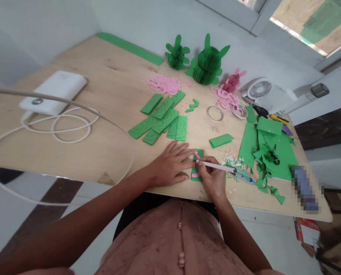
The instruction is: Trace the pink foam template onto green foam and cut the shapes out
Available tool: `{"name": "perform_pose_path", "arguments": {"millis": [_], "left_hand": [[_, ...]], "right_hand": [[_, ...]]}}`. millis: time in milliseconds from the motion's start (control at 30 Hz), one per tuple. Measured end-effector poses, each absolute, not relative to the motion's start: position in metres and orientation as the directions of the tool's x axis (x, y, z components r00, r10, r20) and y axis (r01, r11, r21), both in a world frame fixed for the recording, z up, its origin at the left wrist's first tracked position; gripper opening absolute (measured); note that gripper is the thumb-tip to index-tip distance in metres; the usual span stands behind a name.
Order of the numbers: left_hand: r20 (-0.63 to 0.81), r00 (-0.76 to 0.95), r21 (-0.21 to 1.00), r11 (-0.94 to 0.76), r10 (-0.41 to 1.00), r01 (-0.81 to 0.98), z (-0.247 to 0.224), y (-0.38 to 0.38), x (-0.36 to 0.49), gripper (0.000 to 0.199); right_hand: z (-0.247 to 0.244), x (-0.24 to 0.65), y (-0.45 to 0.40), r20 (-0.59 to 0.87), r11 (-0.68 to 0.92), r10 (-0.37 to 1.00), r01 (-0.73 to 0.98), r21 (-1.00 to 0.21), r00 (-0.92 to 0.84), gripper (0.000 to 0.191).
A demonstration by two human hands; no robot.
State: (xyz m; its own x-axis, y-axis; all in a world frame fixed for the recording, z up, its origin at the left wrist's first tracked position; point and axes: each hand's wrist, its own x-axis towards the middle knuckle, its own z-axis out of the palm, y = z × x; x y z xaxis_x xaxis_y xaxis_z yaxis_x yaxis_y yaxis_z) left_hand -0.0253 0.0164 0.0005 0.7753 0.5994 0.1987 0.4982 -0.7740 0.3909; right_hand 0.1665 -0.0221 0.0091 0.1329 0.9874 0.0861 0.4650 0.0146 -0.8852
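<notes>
Near the table's front edge lies a small green paper piece with a pink paper shape on top. My left hand rests flat with spread fingers, its fingertips at the left side of this paper. My right hand is closed around a slim pen-like tool with a white front and a light blue rear part. The tool's tip is on or just above the pink shape; contact cannot be made out. Folded green papers with curved drawn lines lie beyond my left hand. White and green paper scraps are beside my right hand.
Green honeycomb paper figures, a pink one and a small fan stand along the wall. Pink cutouts, tape rings, scissors and green sheets lie around. A white power bank with cable is left.
</notes>
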Motion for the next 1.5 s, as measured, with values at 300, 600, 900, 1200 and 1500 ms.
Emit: {"name": "perform_pose_path", "arguments": {"millis": [300,600,900,1200,1500], "left_hand": [[0.199,0.779,0.388,-0.777,0.595,0.495,0.001,0.017,-0.026,0.045],[0.203,0.773,0.408,-0.77,0.601,0.491,0.001,0.017,-0.026,0.044],[0.174,0.779,0.402,-0.766,0.602,0.502,0.003,0.016,-0.025,0.044],[0.154,0.785,0.392,-0.767,0.6,0.508,0.003,0.016,-0.025,0.043],[0.175,0.79,0.357,-0.786,0.587,0.505,0.0,0.016,-0.025,0.045]], "right_hand": [[0.011,0.164,-0.023,0.07,-0.002,0.987,0.452,-0.892,0.143,0.014],[0.012,0.167,-0.026,0.097,0.0,0.969,0.397,-0.918,0.225,0.016],[0.009,0.17,-0.042,0.148,0.052,0.964,0.389,-0.92,0.221,0.015],[0.009,0.175,-0.054,0.308,0.274,0.949,0.64,-0.718,-0.061,0.025],[0.008,0.177,-0.057,0.372,0.349,0.917,0.748,-0.565,-0.147,0.027]]}}
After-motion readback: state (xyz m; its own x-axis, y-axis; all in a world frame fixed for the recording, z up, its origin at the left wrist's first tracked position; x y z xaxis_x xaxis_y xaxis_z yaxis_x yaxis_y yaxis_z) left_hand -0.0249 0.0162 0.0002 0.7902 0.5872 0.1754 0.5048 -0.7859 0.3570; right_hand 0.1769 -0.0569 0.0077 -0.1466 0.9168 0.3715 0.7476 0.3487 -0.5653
